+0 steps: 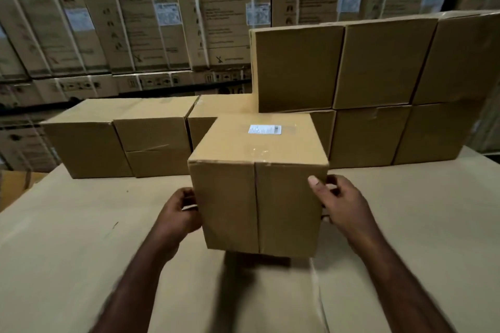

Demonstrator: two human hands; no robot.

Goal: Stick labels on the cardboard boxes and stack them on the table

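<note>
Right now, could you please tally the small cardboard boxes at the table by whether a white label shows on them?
Brown cardboard box with a white paper label, held up in front: 1
Plain brown cardboard boxes in the upper row: 3
Plain brown cardboard boxes in the bottom row, on the table: 7, two partly hidden
Total: 11

Left hand (180, 211): pressed flat-sided against the left face of a held box (257, 192), fingers curled toward the face, knuckles outward. Right hand (339, 201): set on the opposite face, thumb (315, 181) laid forward over the near right edge, remaining fingers wrapped out of view behind the grip. Both forearms: bare, extended forward and upward, converging toward the grip. Wrists: roughly straight, level with each other.
</note>
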